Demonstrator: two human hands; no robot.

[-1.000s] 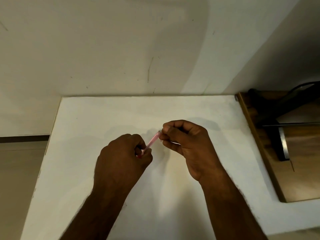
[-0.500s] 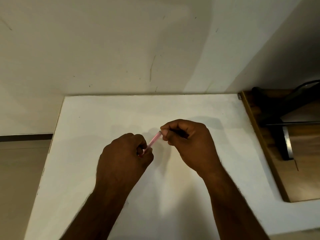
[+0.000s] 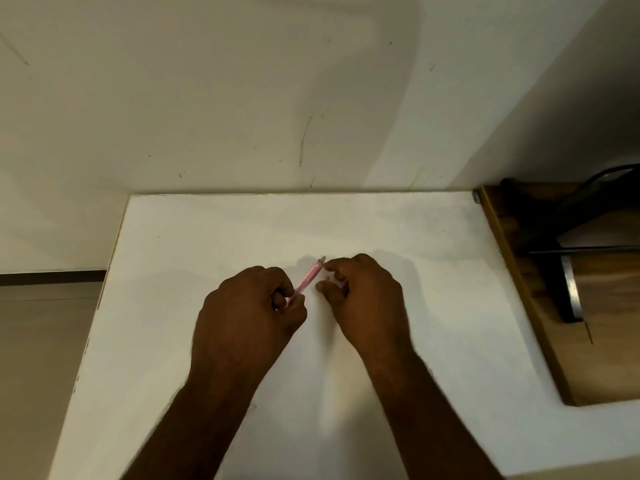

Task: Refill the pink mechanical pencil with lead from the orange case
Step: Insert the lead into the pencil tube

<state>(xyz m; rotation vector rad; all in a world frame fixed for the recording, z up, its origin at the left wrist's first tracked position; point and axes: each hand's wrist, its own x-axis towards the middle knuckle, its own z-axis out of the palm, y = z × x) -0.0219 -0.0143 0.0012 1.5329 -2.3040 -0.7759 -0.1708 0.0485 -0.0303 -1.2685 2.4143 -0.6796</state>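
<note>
head view, pencil: the pink mechanical pencil (image 3: 309, 278) sits over the middle of the white table (image 3: 173, 306), tilted, far end pointing up and away toward the wall, a small pale cap or tip showing at that end
head view, left hand: the left hand (image 3: 247, 318) is closed round the near end of the pencil, fingers wrapped on the barrel, so it's doing the holding
head view, right hand: the right hand (image 3: 363, 299) is just right of the pencil's far end, fingertips curled and pinched near each other right beside the barrel; can't tell if it's gripping anything, could be a lead or a cap, too small to see
what changed: half a second back the right hand covered the pencil's far end, now that end is bare and the hand has slid a bit right and down off it
what that means: my guess is the top end just got worked on, cap pulled or pushed back, so the refill is mid-way or wrapping up
orange case: not visible anywhere on the table, maybe hidden under a hand
off to the side: a wooden surface (image 3: 606, 341) right of the table, well apart from the pencil
</note>
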